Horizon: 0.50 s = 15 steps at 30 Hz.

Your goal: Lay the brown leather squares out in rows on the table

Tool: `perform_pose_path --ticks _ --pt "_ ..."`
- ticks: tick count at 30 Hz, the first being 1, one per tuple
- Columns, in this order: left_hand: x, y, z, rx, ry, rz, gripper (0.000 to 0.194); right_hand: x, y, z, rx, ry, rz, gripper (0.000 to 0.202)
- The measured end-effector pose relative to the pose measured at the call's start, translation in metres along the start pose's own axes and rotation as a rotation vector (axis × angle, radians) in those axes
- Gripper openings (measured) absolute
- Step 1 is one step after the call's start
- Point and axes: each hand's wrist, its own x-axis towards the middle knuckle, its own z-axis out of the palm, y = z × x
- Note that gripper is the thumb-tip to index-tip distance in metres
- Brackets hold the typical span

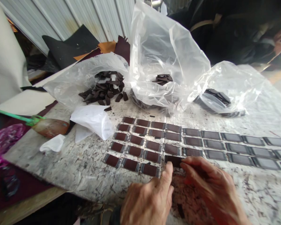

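Rows of small dark brown rectangular patches (153,146) with grey-black end strips lie on the pale worktable (91,175). My left hand (147,200) has its index finger stretched out, the tip touching the left end of a darker brown patch (174,161) in the nearest row. The other left fingers are curled underneath and partly hidden. At the right end of that same patch, my right hand (215,184) pinches its edge between thumb and fingertips. A reddish patch (189,197) shows on the tabletop beneath my hands.
Behind the rows stand clear plastic bags (168,40) containing dark strips (107,86). To the left lie crumpled white sheets (93,120) and a brush-like tool with a green handle (16,116). Leather scraps (70,47) pile by the corrugated wall. Dark thread bits litter the table.
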Motion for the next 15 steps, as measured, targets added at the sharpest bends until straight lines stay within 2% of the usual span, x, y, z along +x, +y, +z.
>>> perform_pose_path --ticks 4,9,15 --pt "0.005 0.003 0.003 0.084 -0.124 -0.040 0.055 0.001 0.003 0.003 -0.008 0.005 0.001 0.020" --pt "0.012 0.005 0.004 0.082 -0.276 -0.051 0.062 0.004 -0.002 0.003 -0.170 0.003 -0.078 0.017" --pt "0.015 0.005 0.003 0.040 -0.309 -0.050 0.061 0.009 -0.012 0.004 -0.318 0.011 -0.209 0.019"
